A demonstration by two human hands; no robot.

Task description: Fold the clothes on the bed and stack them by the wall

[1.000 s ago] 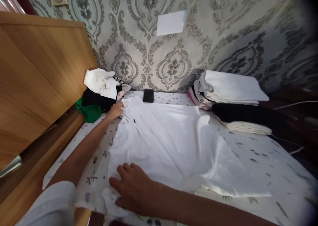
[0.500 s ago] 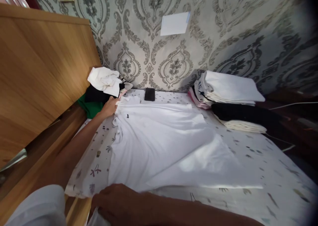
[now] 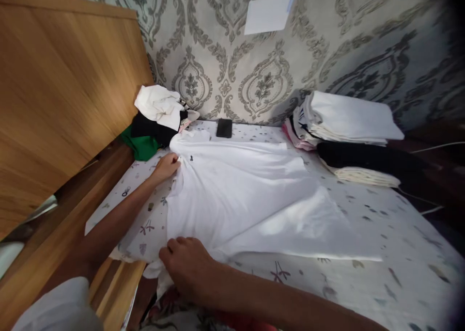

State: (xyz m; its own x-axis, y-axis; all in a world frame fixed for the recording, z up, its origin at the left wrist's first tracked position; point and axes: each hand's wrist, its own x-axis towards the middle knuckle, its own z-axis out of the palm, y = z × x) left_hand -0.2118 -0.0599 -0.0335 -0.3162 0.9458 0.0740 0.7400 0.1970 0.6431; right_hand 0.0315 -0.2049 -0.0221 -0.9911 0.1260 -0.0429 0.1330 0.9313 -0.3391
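A white T-shirt (image 3: 247, 195) with a small dark mark on its chest lies spread on a patterned bed sheet (image 3: 356, 292), its neck end toward the left. My left hand (image 3: 166, 167) pinches the shirt at its collar edge, near the mark. Closer to me, my right hand (image 3: 187, 263) is closed on the shirt's near shoulder or sleeve, and some white cloth hangs below it over the bed edge. The fingertips of the right hand are partly hidden.
Crumpled white, black and green clothes (image 3: 156, 108) lie at the back left against a wooden panel (image 3: 72, 79). A black wallet-like item (image 3: 224, 128) sits by the wall. Folded clothes (image 3: 352, 118) are stacked at the back right, with a folded black garment (image 3: 363, 156) in front.
My left hand has shifted from the far shoulder to the collar edge. My right hand has moved up and slightly right, still gripping the near side of the shirt. The camera view has tilted down.
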